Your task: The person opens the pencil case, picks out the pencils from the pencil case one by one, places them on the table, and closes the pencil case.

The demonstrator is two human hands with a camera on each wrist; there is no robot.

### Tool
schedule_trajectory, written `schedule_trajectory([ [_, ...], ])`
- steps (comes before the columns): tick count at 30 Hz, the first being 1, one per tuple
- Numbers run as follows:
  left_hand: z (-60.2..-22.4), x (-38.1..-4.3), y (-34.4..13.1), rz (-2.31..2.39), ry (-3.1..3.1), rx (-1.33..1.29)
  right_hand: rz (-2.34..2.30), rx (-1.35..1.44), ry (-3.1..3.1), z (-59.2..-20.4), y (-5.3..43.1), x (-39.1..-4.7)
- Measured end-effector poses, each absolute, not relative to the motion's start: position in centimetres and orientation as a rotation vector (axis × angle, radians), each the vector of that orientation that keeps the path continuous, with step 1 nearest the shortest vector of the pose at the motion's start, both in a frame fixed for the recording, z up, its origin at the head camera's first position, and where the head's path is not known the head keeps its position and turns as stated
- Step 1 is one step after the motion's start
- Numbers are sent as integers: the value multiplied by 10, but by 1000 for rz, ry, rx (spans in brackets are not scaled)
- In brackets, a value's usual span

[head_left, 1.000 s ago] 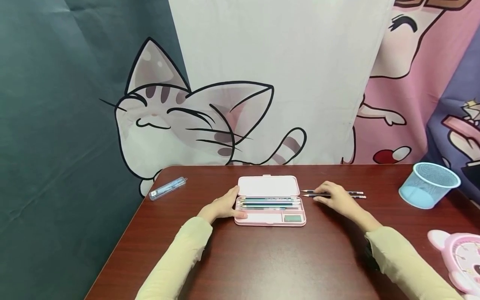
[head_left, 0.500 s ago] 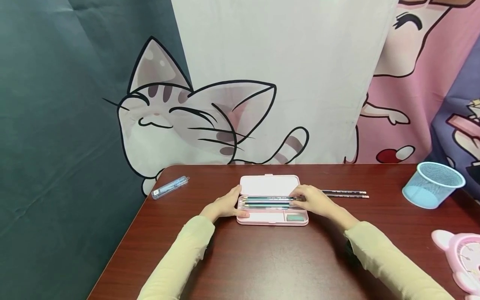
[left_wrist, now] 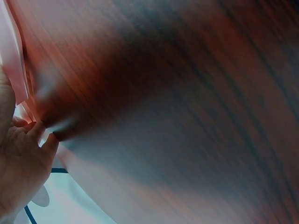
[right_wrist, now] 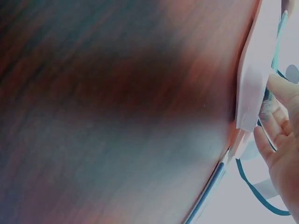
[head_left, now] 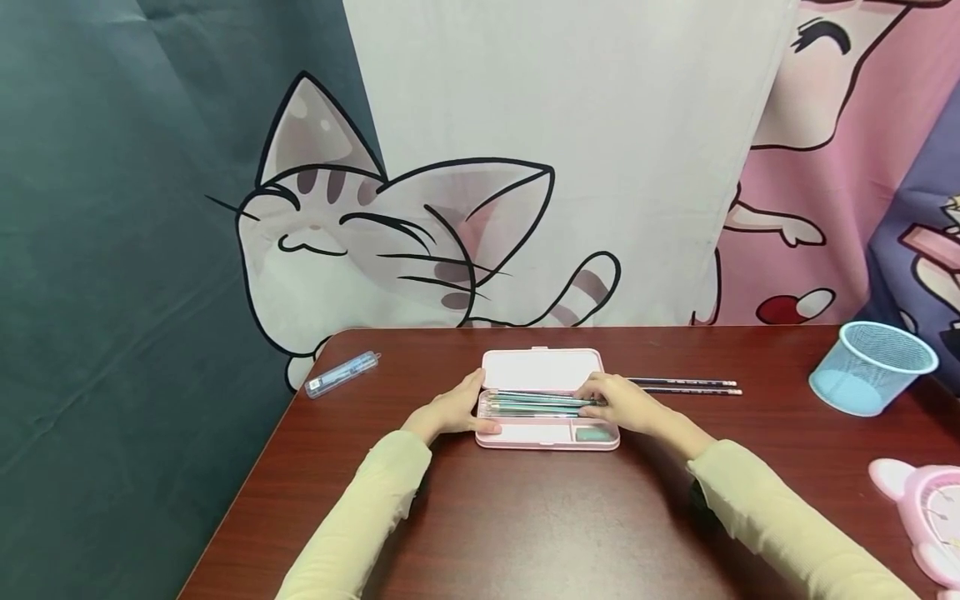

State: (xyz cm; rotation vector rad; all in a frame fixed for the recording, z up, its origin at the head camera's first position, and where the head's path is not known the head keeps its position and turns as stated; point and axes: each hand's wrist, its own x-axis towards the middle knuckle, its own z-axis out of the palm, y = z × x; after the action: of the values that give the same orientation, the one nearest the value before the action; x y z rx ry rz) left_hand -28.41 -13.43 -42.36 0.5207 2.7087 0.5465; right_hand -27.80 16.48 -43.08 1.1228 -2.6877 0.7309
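A pink pencil case (head_left: 542,368) lies with its lid folded back. My left hand (head_left: 450,408) holds its left end, thumb over the front compartment and fingers along the side. My right hand (head_left: 622,402) reaches over the right end, and its thumb and fingertips pinch a bunch of teal and silvery pencils (head_left: 532,403) in the long compartment. The fingers hide the pencils' right ends. A green eraser (head_left: 595,434) sits in the small front compartment. In the right wrist view, the case wall (right_wrist: 254,70) stands beside the thumb.
Two dark pencils (head_left: 690,387) lie on the table just right of the case. A clear blue slim box (head_left: 342,374) lies at the back left. On the right stand a blue mesh cup (head_left: 858,387) and a pink clock (head_left: 926,508).
My right hand has moved left from the two dark pencils to the pencils in the case, which have shifted and bunched together slightly. My left hand has stayed at the case's left end.
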Motion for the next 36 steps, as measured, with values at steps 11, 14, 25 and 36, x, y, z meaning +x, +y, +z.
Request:
schedule_trajectory([
  [11,-424,-283,-135,549,2710,504,1053,956,-2539,-432,173,-277],
  [14,-425,-284,-135,542,2711,497,1061,871,-2562,-431,181,-276],
  [25,-420,-282,-133,581,2694,477,1032,743,-2541,-428,235,-266],
  [36,-421,-281,-133,576,2699,472,943,633,-2609,-425,302,-250],
])
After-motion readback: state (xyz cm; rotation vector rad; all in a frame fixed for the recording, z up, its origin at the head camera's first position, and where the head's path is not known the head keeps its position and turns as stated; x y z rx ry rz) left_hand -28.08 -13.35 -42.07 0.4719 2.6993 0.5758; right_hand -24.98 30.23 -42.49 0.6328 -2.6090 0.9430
